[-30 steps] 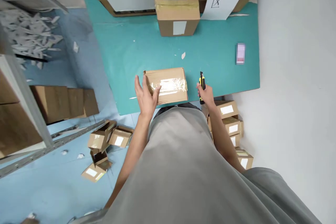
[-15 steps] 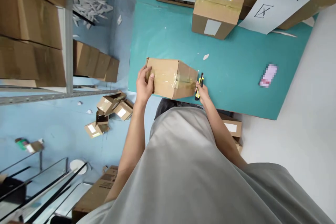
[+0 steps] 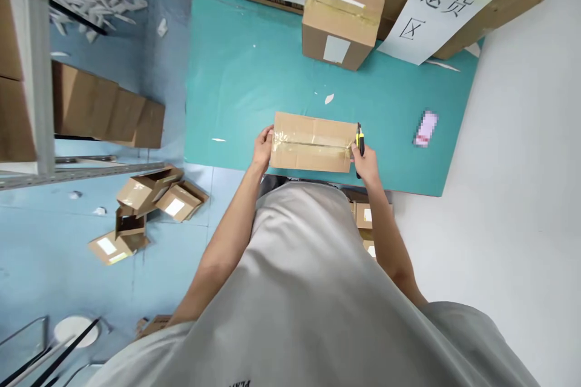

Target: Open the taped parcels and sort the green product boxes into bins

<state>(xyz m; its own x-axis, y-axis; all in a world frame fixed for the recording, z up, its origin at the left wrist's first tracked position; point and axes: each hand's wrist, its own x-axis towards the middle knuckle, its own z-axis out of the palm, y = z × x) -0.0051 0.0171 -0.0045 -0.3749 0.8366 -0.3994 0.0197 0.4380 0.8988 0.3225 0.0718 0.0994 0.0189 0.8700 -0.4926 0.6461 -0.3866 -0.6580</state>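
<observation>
A brown cardboard box lies near the front edge of the green table, a strip of clear tape running along its seam on top. My left hand grips the box's left end, its fingers partly behind it. At the right end is my right hand, closed around a yellow and black box cutter and touching the box with its fingertips. Whether the cutter's blade is out I cannot tell.
A taped box with a white label stands at the back, before larger cartons bearing paper signs. A blurred pink item lies on the right. Opened boxes litter the floor left; a metal shelf stands beyond.
The box has been turned so that its taped seam now faces up and runs left to right between my hands. My view has shifted to the right. The cutter stays in my right hand.
</observation>
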